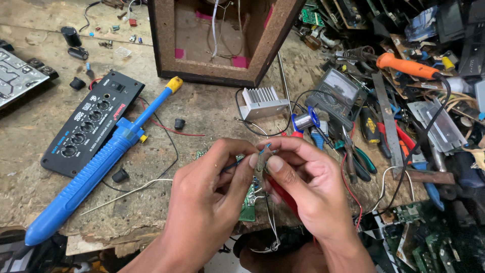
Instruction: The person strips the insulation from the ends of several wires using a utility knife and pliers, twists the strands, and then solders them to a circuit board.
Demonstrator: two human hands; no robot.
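Note:
My left hand (pixel 209 202) and my right hand (pixel 303 184) meet above the front edge of the workbench. Together their fingertips pinch a small grey electronic part (pixel 261 163) with thin wires, one of them blue. Under the hands lies a small green circuit board (pixel 248 201), mostly hidden by my fingers. Red and white wires hang from it past the bench edge. Which fingers bear the part's weight I cannot tell.
A long blue desoldering pump (pixel 96 172) lies diagonally at left beside a black control panel with knobs (pixel 91 126). A wooden speaker box (pixel 222 38) stands at the back. An aluminium heatsink (pixel 262 101), solder spool (pixel 304 120), multimeter (pixel 339 91), orange soldering iron (pixel 406 65), pliers and scrap boards crowd the right.

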